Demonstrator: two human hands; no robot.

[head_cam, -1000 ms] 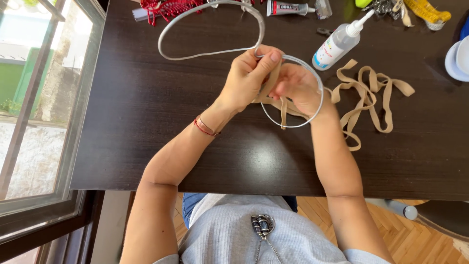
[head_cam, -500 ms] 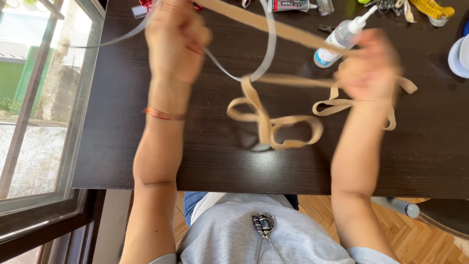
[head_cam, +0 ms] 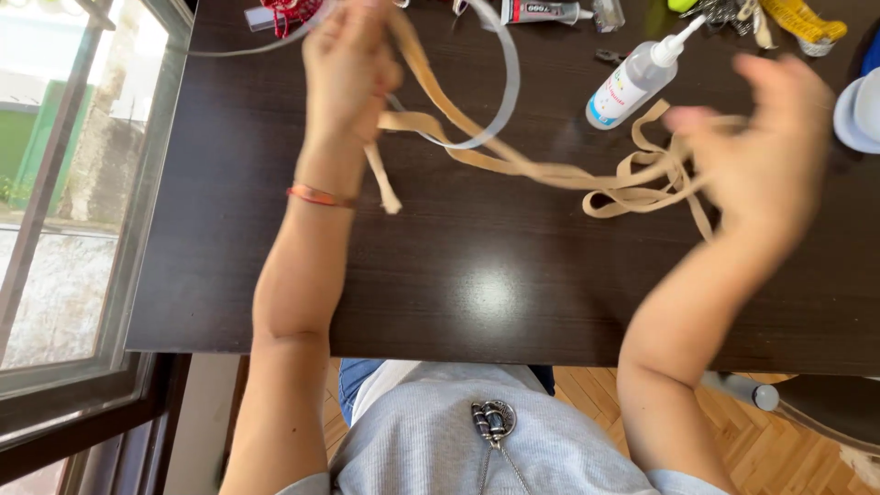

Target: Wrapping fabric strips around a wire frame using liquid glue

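- Your left hand (head_cam: 348,69) is raised at the far left of the dark table (head_cam: 477,275), fingers closed around the tan ribbon (head_cam: 541,170) and, as far as the view shows, the thin white hoop (head_cam: 500,101) too.
- A short end of the ribbon hangs down just beside your left wrist, near the orange bracelet (head_cam: 321,194).
- From that hand the ribbon runs right across the table in a long slanting strand, then bunches into loose loops near your right hand (head_cam: 761,137).
- Your right hand is blurred; its fingers are spread and lie against the ribbon loops, but you cannot tell whether they actually pinch the ribbon.
- The two hands are well apart, with the ribbon stretched between them.
- A white squeeze bottle (head_cam: 637,82) lies tilted on the far side, between your hands, just beyond the ribbon loops.
- A glue tube (head_cam: 545,11) lies at the far edge, and a yellow measuring tape (head_cam: 802,20) sits in the far right corner.
- A window (head_cam: 64,211) fills the left side.
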